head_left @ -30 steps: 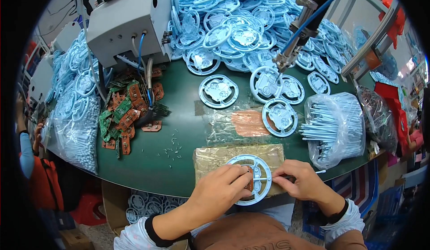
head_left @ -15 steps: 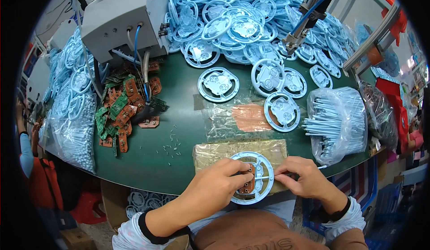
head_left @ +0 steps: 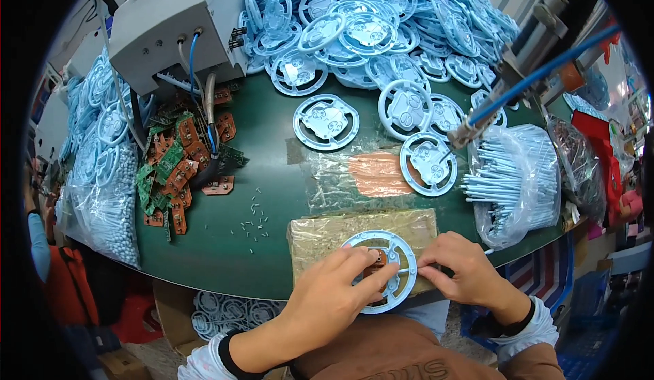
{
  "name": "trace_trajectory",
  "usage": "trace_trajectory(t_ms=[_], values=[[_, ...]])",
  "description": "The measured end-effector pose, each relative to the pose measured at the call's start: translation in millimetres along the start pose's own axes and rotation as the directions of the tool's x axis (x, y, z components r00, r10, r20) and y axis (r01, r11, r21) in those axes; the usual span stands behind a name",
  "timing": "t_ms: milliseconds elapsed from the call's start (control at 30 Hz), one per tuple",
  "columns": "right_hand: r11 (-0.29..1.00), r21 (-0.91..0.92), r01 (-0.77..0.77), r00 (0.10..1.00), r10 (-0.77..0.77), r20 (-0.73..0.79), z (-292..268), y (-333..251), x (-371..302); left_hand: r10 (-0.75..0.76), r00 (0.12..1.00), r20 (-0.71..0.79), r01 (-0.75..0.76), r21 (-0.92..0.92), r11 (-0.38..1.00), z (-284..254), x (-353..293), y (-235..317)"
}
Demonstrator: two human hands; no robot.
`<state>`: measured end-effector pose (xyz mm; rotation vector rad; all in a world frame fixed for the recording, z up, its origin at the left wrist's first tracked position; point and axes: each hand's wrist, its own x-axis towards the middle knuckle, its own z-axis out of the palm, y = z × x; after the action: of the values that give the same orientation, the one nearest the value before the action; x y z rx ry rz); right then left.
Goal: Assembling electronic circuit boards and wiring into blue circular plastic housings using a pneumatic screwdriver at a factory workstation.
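A light-blue plastic ring, shaped like a toy steering wheel (head_left: pixel 410 281), is held over a taped block (head_left: pixel 313 237) at the table's front edge. My left hand (head_left: pixel 330 288) grips its left side, with fingers across the hub. Partly hidden beneath them, a brown circuit board (head_left: pixel 377 261) lies in the hub. My right hand (head_left: pixel 463 264) pinches a thin light-blue plastic stick (head_left: pixel 404 269) at the ring's right side. The stick reaches inward from the rim toward the hub, and a light-blue end shows beyond my right hand.
Many blue wheels (head_left: pixel 368 32) are heaped at the back. A bag of blue sticks (head_left: pixel 514 169) lies right; a screwdriver-like tool (head_left: pixel 470 131) hangs above a loose wheel. Circuit boards (head_left: pixel 180 169), small pins (head_left: pixel 255 220) and a grey machine (head_left: pixel 170 32) are left.
My left fingers have shifted over the hub, covering more of the circuit board. The hanging tool now appears lower and nearer. My right hand keeps its pinch at the rim.
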<state>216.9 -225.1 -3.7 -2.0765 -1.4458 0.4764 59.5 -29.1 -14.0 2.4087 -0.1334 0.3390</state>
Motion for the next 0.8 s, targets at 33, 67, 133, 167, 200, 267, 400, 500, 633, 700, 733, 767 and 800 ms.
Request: trace_trajectory(t_ms=[33,67,133,167,200,267,400,500,633,700,733,767,800], values=[[1.000,-0.010,0.004,1.000,-0.004,0.006,-1.7,-1.6,1.9,0.000,1.000,-0.012,0.000,-0.004,1.000,1.0,-1.3,-0.4],[0.999,-0.032,0.019,1.000,-0.019,-0.002,-4.0,-4.3,3.7,0.013,1.000,0.002,-0.013,0.011,1.000,1.7,-3.0,-1.2],[0.998,-0.051,0.046,0.994,-0.051,-0.097,-15.7,-9.6,7.9,0.026,1.000,0.004,-0.026,0.021,0.999,4.0,-4.0,-1.0],[0.997,-0.043,0.066,0.981,-0.072,-0.179,-26.0,-13.4,13.5,0.008,1.000,0.012,-0.009,0.050,0.999,3.7,-6.2,0.3],[0.996,-0.056,0.074,0.955,-0.087,-0.283,-38.1,-17.5,18.7,-0.011,1.000,0.020,0.010,0.079,0.997,4.3,-8.5,1.1],[0.999,-0.052,0.004,0.790,-0.035,-0.612,-63.0,-28.7,25.1,0.016,1.000,-0.013,-0.014,0.099,0.995,11.0,-11.9,-0.8],[0.948,-0.051,0.315,0.584,-0.237,-0.776,-142.7,-17.5,82.9,0.028,0.999,-0.028,-0.024,0.131,0.991,13.6,-11.0,2.9],[0.794,0.390,0.466,0.831,-0.241,-0.502,-180.1,-20.3,134.8,0.009,0.999,-0.044,-0.005,0.078,0.997,11.7,-9.0,4.7],[0.642,0.543,0.541,0.840,-0.390,-0.377,-189.7,-4.1,134.5,-0.017,0.997,-0.077,0.025,0.095,0.995,18.5,-9.2,5.7],[0.591,0.721,0.362,0.930,-0.277,-0.240,-163.5,-44.7,129.1,-0.023,0.996,-0.085,0.035,0.146,0.989,17.3,-14.1,4.2],[0.551,0.796,0.249,0.954,-0.279,-0.106,-170.9,-59.2,111.9,0.003,0.996,-0.090,0.009,0.130,0.991,16.7,-10.8,8.3],[0.366,0.916,0.163,0.980,-0.166,-0.108,-154.7,-73.2,113.0,-0.012,0.996,-0.090,0.025,0.138,0.990,19.0,-11.3,8.0],[0.380,0.904,0.194,0.968,-0.225,-0.113,-144.8,-92.6,107.8,-0.021,0.995,-0.094,0.035,0.144,0.989,19.2,-12.5,7.9]])
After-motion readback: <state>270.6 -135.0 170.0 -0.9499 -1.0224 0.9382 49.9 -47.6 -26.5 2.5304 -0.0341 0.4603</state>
